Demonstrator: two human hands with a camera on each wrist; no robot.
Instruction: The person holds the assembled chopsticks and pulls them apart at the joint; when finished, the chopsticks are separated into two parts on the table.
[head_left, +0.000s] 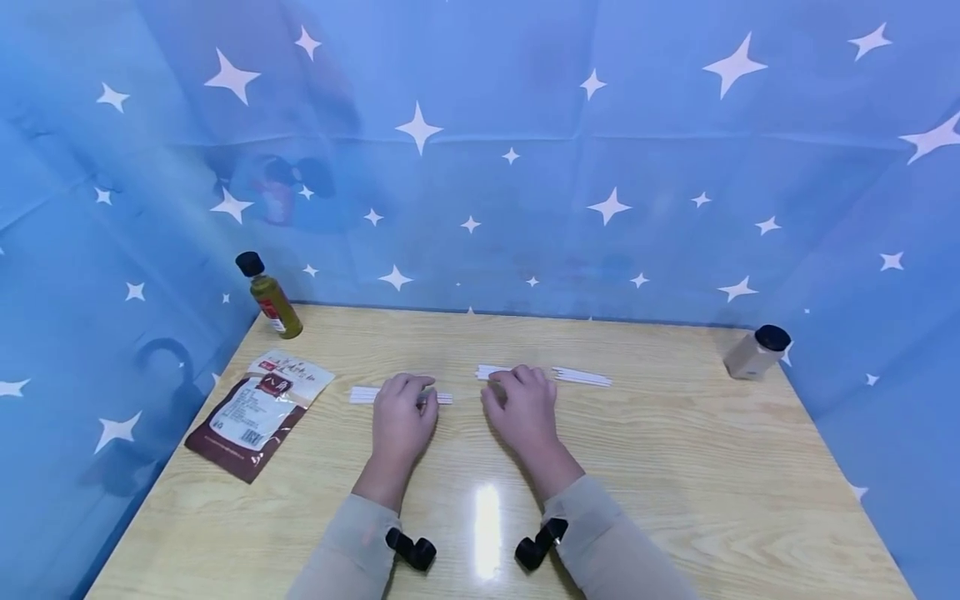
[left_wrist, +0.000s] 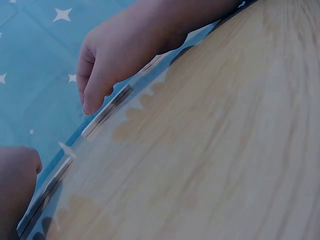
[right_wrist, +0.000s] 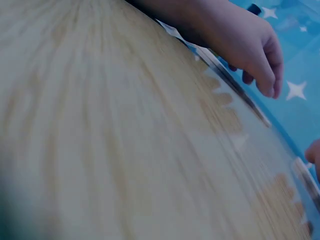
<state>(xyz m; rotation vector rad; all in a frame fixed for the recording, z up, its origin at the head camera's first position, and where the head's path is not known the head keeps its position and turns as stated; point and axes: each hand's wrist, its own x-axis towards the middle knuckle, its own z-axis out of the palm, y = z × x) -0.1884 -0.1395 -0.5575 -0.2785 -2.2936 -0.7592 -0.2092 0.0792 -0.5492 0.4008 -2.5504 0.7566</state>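
Just right of the bag (head_left: 257,414), the left hand (head_left: 403,415) arches over white sticks (head_left: 363,395), thumb and loosely bent fingers apart. Farther right of the bag, the right hand (head_left: 522,408) arches likewise over a second bundle (head_left: 582,377).

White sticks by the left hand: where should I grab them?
I'd probably pinch the white sticks across their long sides at the left end, coming from above: they lie flat, side by side, on the table, and the left hand hides their middle.

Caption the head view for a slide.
Left grip and right grip over white strips on a table; pouch and bottle left, jar right.
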